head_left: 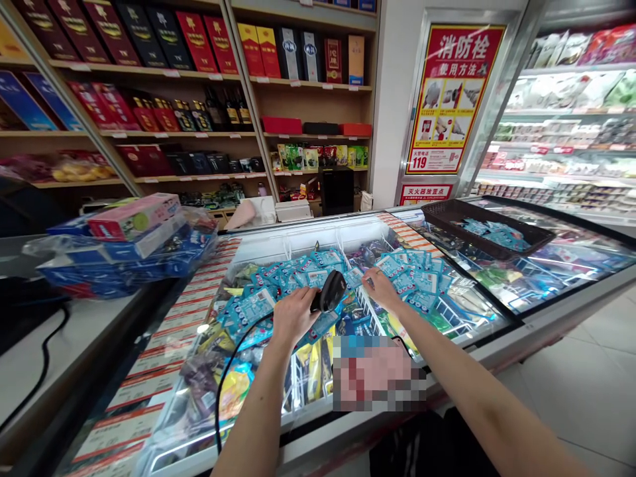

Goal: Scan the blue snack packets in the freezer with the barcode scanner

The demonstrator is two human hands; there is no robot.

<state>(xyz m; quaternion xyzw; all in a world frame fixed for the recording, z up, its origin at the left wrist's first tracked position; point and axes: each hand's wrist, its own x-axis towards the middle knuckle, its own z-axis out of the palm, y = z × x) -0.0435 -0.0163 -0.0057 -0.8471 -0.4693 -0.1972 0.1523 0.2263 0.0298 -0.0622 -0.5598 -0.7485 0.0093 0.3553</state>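
Note:
My left hand [295, 315] is closed around the handle of a black barcode scanner [332, 291], whose head points to the right. A black cord [222, 391] runs from it down toward the front. My right hand [381, 290] pinches the edge of a small blue packet [354, 277], just right of the scanner head. Under and left of the scanner lies a spread of similar blue packets [256, 308] on the glass top of the chest freezer [318, 417]. Another loose pile of blue packets [422, 281] lies to the right of my right hand.
A dark tray [541, 245] with several blue packets sits on the freezer's right part. Plastic-wrapped boxes [129, 245] are stacked at left. A pixelated flat object [380, 374] lies at the front edge. Behind stand stocked shelves [163, 66] and a fire-hydrant poster [454, 99].

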